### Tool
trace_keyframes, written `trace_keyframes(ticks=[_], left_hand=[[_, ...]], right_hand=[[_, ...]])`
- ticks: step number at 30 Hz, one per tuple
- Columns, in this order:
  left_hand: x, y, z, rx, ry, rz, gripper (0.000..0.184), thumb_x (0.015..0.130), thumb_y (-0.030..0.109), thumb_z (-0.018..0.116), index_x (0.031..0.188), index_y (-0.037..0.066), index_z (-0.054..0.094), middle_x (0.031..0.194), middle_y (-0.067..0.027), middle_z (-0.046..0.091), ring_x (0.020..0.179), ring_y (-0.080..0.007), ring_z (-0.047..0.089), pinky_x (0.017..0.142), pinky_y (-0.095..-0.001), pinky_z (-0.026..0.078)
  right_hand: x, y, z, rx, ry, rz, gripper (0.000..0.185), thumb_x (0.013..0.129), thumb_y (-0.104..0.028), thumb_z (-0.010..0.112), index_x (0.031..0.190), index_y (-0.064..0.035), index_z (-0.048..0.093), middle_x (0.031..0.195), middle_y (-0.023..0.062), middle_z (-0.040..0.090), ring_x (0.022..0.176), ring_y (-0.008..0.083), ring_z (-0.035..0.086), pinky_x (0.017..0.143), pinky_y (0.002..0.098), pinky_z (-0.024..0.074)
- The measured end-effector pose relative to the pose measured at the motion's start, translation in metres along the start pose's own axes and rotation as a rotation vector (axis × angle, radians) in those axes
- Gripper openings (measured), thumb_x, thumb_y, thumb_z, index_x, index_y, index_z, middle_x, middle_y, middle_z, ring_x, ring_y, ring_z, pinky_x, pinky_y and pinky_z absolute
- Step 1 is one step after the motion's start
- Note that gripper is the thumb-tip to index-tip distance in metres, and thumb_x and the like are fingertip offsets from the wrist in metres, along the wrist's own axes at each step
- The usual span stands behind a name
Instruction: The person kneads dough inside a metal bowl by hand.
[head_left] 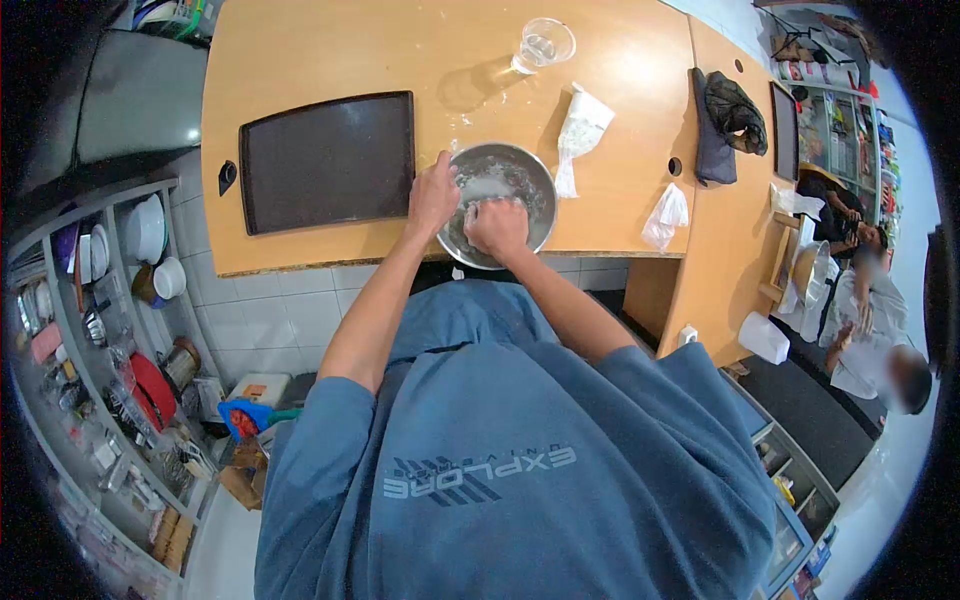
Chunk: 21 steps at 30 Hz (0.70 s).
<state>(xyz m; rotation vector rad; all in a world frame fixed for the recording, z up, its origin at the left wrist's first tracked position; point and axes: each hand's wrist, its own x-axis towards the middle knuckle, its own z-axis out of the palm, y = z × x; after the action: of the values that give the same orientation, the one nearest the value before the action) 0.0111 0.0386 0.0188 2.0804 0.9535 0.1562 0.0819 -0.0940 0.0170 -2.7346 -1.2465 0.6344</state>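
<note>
A steel mixing bowl (548,197) stands at the table's near edge with white, floury material (487,187) inside it. My left hand (434,197) grips the left rim of the bowl, fingers closed over it. Down inside the bowl, my right hand (497,228) is curled into a fist against the white stuff. What that fist holds, if anything, is hidden under the fingers. Left of the bowl lies a dark baking tray (328,162), close to my left hand. To the right of the bowl is an opened white packet (583,125).
A clear plastic cup (547,43) stands at the back of the wooden table (330,45). A small plastic bag (665,217) and dark cloth items (735,112) lie to the right. Shelves (110,290) flank the left. Two people (862,330) are at the far right.
</note>
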Motion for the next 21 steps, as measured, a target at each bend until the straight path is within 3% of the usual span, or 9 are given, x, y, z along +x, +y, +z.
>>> trace_keyframes(ticks=[9,18,21], left_hand=[[0.007,-0.005,0.005,0.018,0.019,0.061,0.011,0.095,0.009,0.055,0.103,0.002,0.050,0.084,-0.0296,0.066,0.082,-0.0508,0.064,0.069,-0.0600,0.049],[0.001,-0.006,0.003,-0.014,0.006,0.010,0.014,0.096,0.009,0.055,0.107,0.002,0.051,0.089,-0.0293,0.068,0.086,-0.0513,0.065,0.071,-0.0599,0.050],[0.001,-0.006,0.004,0.006,0.024,0.008,0.016,0.096,0.010,0.055,0.109,0.002,0.051,0.092,-0.0292,0.068,0.088,-0.0508,0.065,0.073,-0.0600,0.050]], right_hand=[[0.022,0.003,0.013,0.036,0.219,-0.128,0.027,0.081,-0.033,0.064,0.076,-0.0077,0.073,0.078,0.0187,0.072,0.080,0.0350,0.071,0.079,0.0477,0.0549],[0.053,0.002,0.014,0.064,0.055,0.074,0.029,0.084,-0.037,0.063,0.082,-0.0101,0.075,0.082,0.0193,0.073,0.077,0.0384,0.071,0.072,0.0497,0.0566],[0.056,0.011,0.005,0.296,-0.029,0.129,0.036,0.091,-0.040,0.060,0.090,-0.0066,0.075,0.088,0.0238,0.071,0.084,0.0435,0.069,0.077,0.0519,0.0544]])
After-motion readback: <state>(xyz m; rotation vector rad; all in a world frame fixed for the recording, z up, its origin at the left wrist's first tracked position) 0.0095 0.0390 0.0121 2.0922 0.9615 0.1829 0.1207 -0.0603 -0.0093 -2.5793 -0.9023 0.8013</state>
